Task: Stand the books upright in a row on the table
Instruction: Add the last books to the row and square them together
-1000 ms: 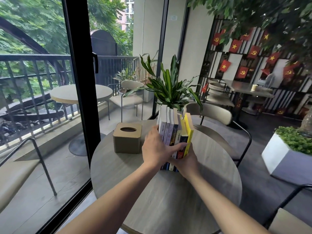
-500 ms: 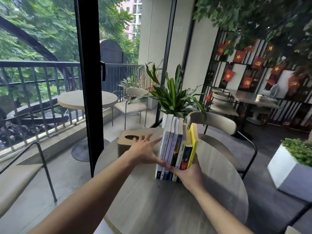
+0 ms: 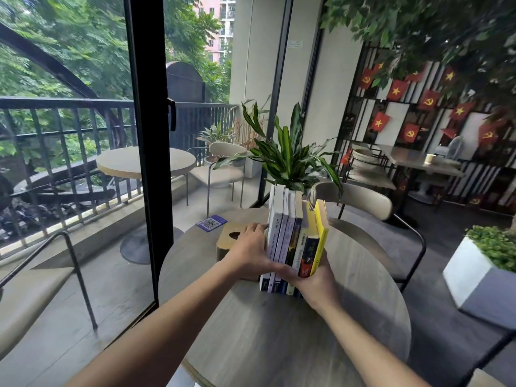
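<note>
A row of books (image 3: 293, 241) stands upright near the middle of the round tabletop (image 3: 279, 336), spines toward the camera, just in front of a potted plant (image 3: 287, 155). The left hand (image 3: 248, 252) presses flat with straightened fingers against the row's left side, beside a tissue box (image 3: 226, 241). The right hand (image 3: 315, 280) cups the lower right end at the yellow book (image 3: 319, 236), fingers curled around it.

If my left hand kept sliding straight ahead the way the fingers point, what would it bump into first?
Probably nothing on the table. The left hand lies flat between the row of books and the tissue box, fingers pointing toward the far edge. The potted plant sits slightly right of that line; depth is unclear.
</note>
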Motion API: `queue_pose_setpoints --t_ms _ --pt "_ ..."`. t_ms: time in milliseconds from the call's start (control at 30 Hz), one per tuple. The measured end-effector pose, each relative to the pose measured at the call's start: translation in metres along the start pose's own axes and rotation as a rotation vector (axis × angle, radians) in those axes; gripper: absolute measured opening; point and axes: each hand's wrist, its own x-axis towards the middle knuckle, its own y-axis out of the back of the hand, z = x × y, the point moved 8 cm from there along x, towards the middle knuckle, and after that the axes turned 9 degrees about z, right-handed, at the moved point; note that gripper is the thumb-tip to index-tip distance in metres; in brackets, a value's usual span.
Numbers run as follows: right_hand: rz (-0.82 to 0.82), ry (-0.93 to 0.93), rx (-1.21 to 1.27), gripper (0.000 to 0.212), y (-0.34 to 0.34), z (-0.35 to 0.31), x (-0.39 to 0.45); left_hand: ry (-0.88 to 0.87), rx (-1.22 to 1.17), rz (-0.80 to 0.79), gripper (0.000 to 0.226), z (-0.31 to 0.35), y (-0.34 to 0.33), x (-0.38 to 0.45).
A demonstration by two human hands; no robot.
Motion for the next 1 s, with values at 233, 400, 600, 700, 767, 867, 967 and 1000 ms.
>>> queue_pose_setpoints --t_ms 233,400,600,700,767,867,967,1000 --pt "-0.061 0.012 -0.027 0.090 0.002 -0.001 0.002 0.033 0.184 0.010 0.138 -0.004 0.005 -0.002" --pt "-0.088 0.041 -0.083 0.101 0.005 0.004 0.010 0.021 0.284 0.044 0.138 -0.002 -0.006 -0.006" --pt "-0.116 0.060 -0.097 0.098 -0.001 0.007 0.013 -0.025 0.141 0.059 0.120 0.003 -0.007 -0.002" --pt "-0.125 0.058 -0.080 0.098 -0.001 0.007 0.013 -0.047 0.119 0.093 0.115 0.010 -0.002 -0.005" --pt "-0.139 0.058 -0.076 0.098 -0.001 0.008 0.014 -0.060 0.118 0.087 0.114 0.012 0.000 -0.006" --pt "-0.161 0.055 -0.086 0.101 0.000 0.005 0.014 -0.067 0.129 0.034 0.117 0.011 -0.001 -0.006" --pt "-0.171 0.055 -0.079 0.105 0.002 0.002 0.011 -0.090 0.201 0.030 0.120 0.011 -0.001 -0.009" --pt "-0.166 0.054 -0.077 0.105 0.004 0.001 0.010 -0.093 0.226 0.056 0.122 0.011 0.000 -0.010"
